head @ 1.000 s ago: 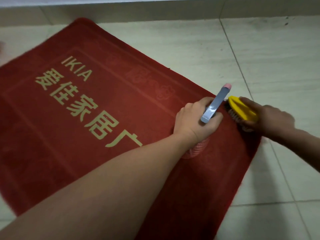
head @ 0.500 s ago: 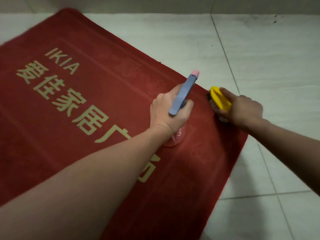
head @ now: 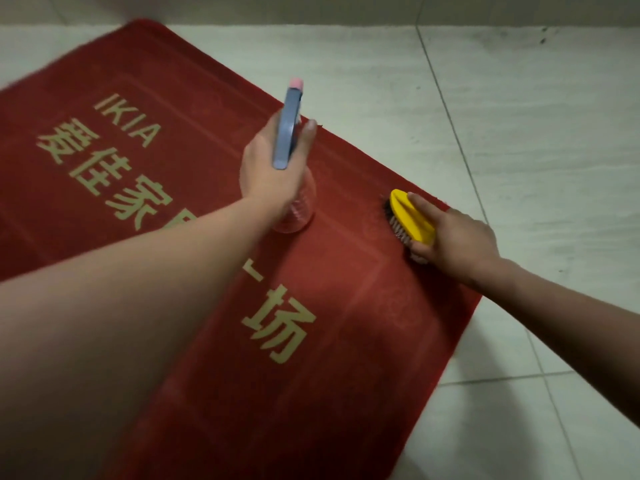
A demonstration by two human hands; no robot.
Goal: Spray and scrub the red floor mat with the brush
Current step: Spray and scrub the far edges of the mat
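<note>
A big red floor mat [head: 194, 358] lies flat on the pale tiled floor [head: 519, 150]. It fills the left and middle of the view, from about 9 o'clock down to 6 o'clock. It sits at a slant, with one corner near the wall [head: 311, 8] at 12 o'clock. Gold letters [head: 128, 121] that spell IKIA and big gold signs run across it.

The left arm comes in from 8 o'clock and reaches to the middle. The left hand [head: 273, 171] is wrapped around the neck of a spray bottle [head: 294, 206]. The bottle is clear and see-through. Its bottom is just above or on the mat; I cannot tell which. The blue spray head [head: 287, 133] sticks up out of the hand and points toward 12 o'clock. It has a small pink tip [head: 296, 83]. The thumb is on one side of the head, and one finger is stretched out on the other side.

To the right, near 3 o'clock, is a yellow scrub brush [head: 410, 214]. Its dark bristles press down on the mat, close to the mat's right edge. The right hand [head: 453, 240] holds the back end of the brush, with fingers curled over the top and the thumb under the side. The right arm comes in from 4 o'clock.

The two hands are apart, with bare red mat between them.
</note>
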